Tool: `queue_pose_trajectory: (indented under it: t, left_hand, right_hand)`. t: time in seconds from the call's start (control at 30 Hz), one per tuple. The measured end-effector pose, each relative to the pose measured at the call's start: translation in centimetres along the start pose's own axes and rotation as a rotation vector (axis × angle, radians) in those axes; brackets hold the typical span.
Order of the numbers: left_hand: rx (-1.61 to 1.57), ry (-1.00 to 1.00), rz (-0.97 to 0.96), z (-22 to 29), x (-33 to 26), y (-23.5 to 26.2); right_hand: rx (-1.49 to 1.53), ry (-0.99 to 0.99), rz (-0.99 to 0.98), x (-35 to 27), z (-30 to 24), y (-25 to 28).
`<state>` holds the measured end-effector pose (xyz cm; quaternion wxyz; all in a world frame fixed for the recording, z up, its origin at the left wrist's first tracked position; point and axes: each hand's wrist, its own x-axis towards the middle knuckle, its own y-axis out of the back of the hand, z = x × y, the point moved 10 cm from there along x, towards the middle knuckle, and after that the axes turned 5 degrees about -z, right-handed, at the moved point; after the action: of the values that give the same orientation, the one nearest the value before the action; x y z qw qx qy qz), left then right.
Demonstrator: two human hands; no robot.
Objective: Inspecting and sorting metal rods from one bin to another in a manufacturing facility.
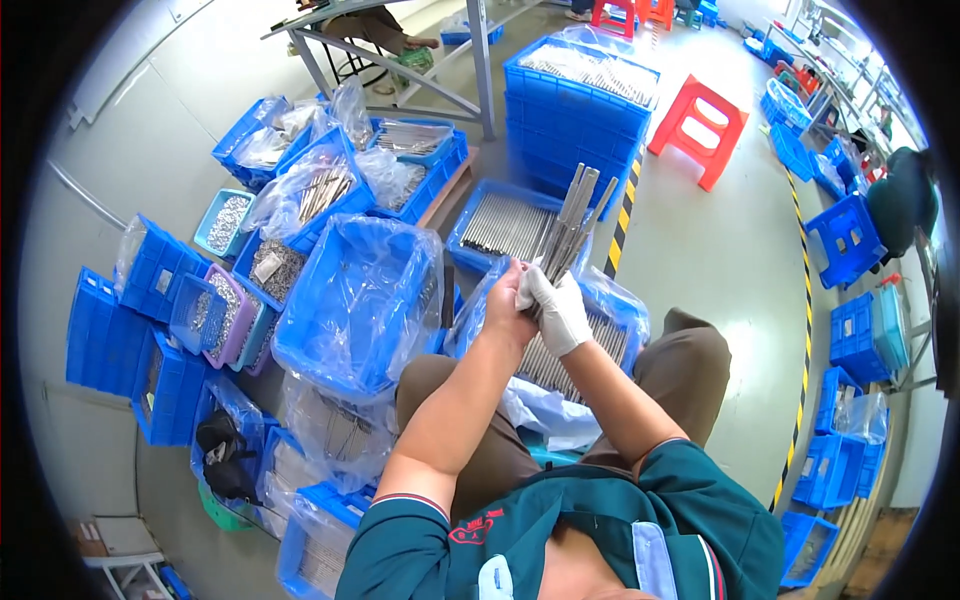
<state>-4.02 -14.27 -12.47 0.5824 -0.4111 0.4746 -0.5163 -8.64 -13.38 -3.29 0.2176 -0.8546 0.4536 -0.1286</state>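
Above our lap, we grip a bundle of long grey metal rods (572,222) with both hands.

Our bare left hand (503,296) and our white-gloved right hand (556,308) are closed together around the lower end of the bundle, its tips fanning upward. Below them sits a blue plastic crate lined with clear film (628,305), holding more rods; another film-lined blue crate (352,300) stands just beside it on our left.

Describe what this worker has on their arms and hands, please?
The right hand wears a white glove reaching to the wrist; the left hand is bare. Both forearms are uncovered. The short sleeves belong to a dark green shirt, and the left sleeve ends in a cuff with thin red and white stripes.
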Motion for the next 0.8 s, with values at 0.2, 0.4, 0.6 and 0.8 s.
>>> queue_pose_trajectory:
  t: [0.2,0.4,0.6,0.8]
  left_hand:
    - [0.348,-0.247,0.201,6.3,-2.3,-2.0]
    - [0.324,-0.177,0.179,7.5,-3.0,-2.7]
    - [0.228,-0.089,0.213,7.0,-3.3,-1.7]
    - [0.312,-0.073,0.230,6.5,-3.2,-2.3]
  right_hand:
    - [-0.115,-0.220,-0.162,-0.2,-0.2,2.0]
    - [-0.260,-0.240,-0.207,-0.3,-2.2,4.4]
    - [-0.103,-0.414,-0.183,-0.9,0.3,6.0]
    - [-0.213,-0.482,-0.205,-1.6,0.7,6.6]
